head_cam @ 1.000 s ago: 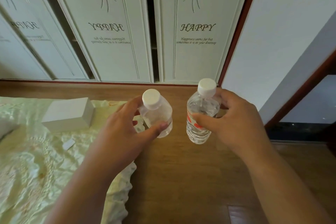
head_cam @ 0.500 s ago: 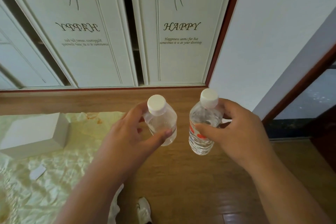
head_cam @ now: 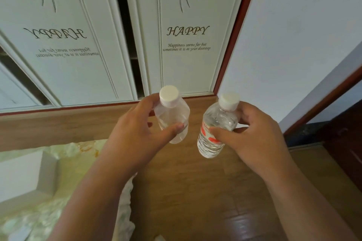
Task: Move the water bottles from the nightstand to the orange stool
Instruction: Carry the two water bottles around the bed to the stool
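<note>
I hold two clear plastic water bottles with white caps upright in the air above the wooden floor. My left hand grips the plain bottle around its body. My right hand grips the second bottle, which carries a red and white label. The two bottles are side by side and a little apart. Neither the nightstand nor the orange stool is in view.
White wardrobe doors printed with "HAPPY" stand straight ahead. A bed with a pale green cover and a white box on it lies at the left. A white wall and dark door frame are at the right.
The view has swung right and closer to the wardrobe, so the bed and white box slid toward the left edge. Both hands keep the bottles held in front of me.
</note>
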`<state>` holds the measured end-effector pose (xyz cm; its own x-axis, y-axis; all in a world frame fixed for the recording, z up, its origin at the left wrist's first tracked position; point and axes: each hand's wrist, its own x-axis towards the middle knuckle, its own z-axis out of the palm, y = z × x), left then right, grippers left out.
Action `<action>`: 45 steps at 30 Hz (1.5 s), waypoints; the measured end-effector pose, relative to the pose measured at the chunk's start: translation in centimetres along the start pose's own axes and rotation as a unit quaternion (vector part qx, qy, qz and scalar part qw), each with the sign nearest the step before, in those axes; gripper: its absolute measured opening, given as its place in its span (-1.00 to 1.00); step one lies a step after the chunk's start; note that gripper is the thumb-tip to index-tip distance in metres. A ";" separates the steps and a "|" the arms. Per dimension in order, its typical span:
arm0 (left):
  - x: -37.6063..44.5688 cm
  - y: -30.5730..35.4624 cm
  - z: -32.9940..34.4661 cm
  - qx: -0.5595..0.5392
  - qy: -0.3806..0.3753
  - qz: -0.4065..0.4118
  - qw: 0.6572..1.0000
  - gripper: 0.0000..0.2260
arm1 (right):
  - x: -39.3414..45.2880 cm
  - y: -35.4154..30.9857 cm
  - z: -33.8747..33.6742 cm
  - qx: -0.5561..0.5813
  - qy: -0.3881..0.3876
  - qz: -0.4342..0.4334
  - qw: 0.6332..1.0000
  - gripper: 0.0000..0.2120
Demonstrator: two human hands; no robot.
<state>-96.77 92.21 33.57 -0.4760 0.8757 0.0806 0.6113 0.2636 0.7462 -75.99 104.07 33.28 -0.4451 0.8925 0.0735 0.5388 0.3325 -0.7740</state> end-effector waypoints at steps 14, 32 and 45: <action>7.4 -5.6 -2.8 0.032 0.048 -0.102 0.993 -0.28 | 13.0 -1.9 8.3 0.012 -0.082 -0.053 0.995 -0.41; 26.1 0.0 1.5 0.074 0.133 -0.136 0.979 -0.29 | 37.1 -0.5 5.4 0.049 -0.146 -0.147 0.977 -0.39; 41.7 -1.4 4.5 0.047 0.064 -0.056 0.995 -0.30 | 47.6 2.2 2.4 -0.002 -0.049 -0.110 0.993 -0.40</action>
<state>-114.65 130.19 32.94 -0.6168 0.7822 0.0880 0.6032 0.3980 0.6912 -97.65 146.54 33.58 -0.6198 0.7639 0.1796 0.4228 0.5179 -0.7437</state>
